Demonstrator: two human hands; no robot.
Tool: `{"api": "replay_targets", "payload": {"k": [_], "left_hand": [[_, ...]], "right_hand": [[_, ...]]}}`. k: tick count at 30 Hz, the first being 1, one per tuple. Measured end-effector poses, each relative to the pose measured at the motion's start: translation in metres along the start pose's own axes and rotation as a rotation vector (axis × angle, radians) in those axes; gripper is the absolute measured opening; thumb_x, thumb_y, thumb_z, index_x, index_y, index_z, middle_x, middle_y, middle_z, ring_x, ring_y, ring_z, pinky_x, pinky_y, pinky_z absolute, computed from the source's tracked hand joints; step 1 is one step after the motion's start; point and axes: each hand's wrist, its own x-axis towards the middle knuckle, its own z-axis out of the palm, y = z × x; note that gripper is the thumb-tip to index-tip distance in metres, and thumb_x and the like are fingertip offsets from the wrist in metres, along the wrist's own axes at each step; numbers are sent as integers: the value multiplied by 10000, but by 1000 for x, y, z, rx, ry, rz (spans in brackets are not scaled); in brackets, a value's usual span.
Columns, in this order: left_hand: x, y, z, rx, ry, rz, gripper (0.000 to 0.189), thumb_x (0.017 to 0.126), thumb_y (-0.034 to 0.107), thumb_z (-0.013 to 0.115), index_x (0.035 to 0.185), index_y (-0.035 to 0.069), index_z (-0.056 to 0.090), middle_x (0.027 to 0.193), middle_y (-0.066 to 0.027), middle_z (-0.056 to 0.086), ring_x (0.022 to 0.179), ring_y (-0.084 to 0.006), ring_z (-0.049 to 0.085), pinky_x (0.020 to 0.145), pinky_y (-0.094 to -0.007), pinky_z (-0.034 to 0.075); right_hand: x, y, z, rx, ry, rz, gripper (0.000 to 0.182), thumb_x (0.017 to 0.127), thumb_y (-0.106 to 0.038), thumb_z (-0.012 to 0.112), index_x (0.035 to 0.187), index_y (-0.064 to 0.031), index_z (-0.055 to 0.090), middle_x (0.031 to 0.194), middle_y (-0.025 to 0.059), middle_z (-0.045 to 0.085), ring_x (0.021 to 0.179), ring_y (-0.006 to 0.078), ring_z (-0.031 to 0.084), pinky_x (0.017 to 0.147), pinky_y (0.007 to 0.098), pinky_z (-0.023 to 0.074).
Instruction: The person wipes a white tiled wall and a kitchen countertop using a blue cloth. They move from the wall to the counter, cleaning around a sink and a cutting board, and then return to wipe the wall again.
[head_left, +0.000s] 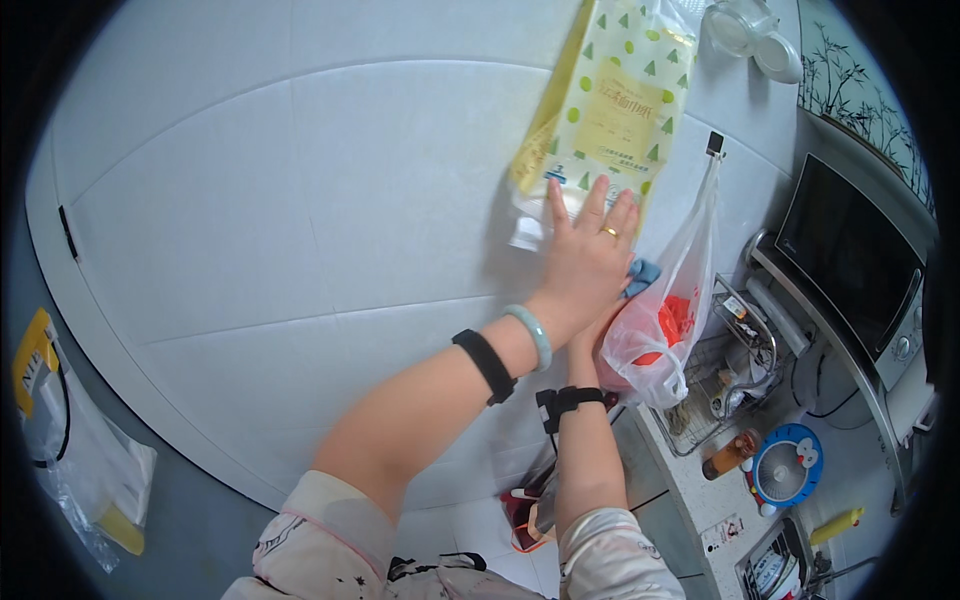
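Note:
A yellow and white tissue pack with a green tree pattern hangs against the white tiled wall. My left hand, with a ring and a jade-like bangle, lies with spread fingers on the pack's lower end. My right hand is mostly hidden behind it and the hanging plastic bag. A folded blue cloth shows beside the two hands; which hand holds it, if either, I cannot tell. The white translucent plastic bag, with red contents, hangs from a black wall hook, close to my right wrist.
At right are a microwave on a shelf, a wire rack, an amber jar, a blue fan and a yellow bottle on the counter. Clear containers are mounted high up. Plastic bags hang at far left.

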Motion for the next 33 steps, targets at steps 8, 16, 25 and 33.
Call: {"api": "replay_targets", "payload": {"k": [8,16,25,33], "left_hand": [[-43,24,8,-121,-173,137,437,796,186,588,1207,45,544,1333,-110,465,1316,-320,318,1067,-584,184],[-191,10,-43,-249,-253,-213,462,768,107,625,1215,54,524,1262,-159,487,1195,-338,442,989,-487,346],[-220,-49,-88,-329,-20,-743,434,895,-2,458,1325,47,441,1033,-138,502,927,-254,521,802,-328,438],[-155,-84,-96,-475,136,-740,519,908,-16,418,1410,66,318,1012,-100,467,880,-172,486,776,-266,438]], "right_hand": [[-110,45,3,329,-138,377,694,929,-372,432,1451,-34,123,1452,308,156,1363,390,143,1106,437,95],[-202,-18,35,518,-95,314,697,922,-275,473,1448,-15,95,1450,327,119,1362,438,97,1104,460,113],[-96,-188,39,-25,-280,-374,601,853,-111,558,1396,-27,316,1499,243,48,1357,497,23,1034,640,126],[-64,-227,40,-54,-321,-561,521,853,-134,551,1349,-52,412,1506,187,115,1367,461,70,1046,629,92]]}}
